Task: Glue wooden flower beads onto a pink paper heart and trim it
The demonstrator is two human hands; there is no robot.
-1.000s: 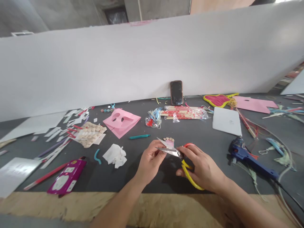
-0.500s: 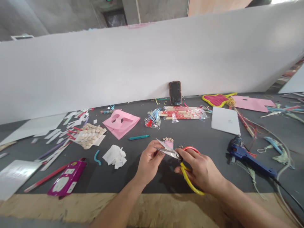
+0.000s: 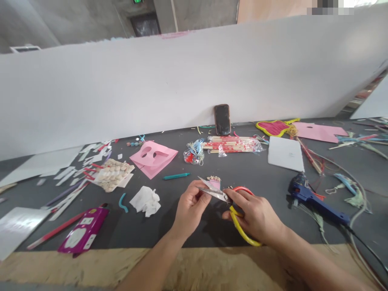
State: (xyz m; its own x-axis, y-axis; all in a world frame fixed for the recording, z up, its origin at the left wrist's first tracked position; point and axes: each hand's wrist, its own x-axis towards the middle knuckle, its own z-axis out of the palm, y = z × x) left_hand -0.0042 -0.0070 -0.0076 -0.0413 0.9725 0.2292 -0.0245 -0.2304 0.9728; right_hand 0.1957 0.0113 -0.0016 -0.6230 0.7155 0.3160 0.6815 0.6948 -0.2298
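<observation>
My right hand grips scissors with one red and one yellow handle; the blades are parted and point left. Their tips reach my left hand, whose thumb and fingers are pinched together at the blades. What that pinch holds is too small to make out. Just beyond the blades lies a small pink piece with beige bits along its top edge. A teal pen rests to the left of it, and a crumpled white tissue lies left of my left hand.
A blue glue gun with its cord lies at the right, near a white square board. Behind are wrapped sticks and a phone against the white partition. Leftward lie a pink mask and a purple packet.
The view has shifted slightly. Both hands and the scissors hold nearly the same pose, with the blades still parted.
</observation>
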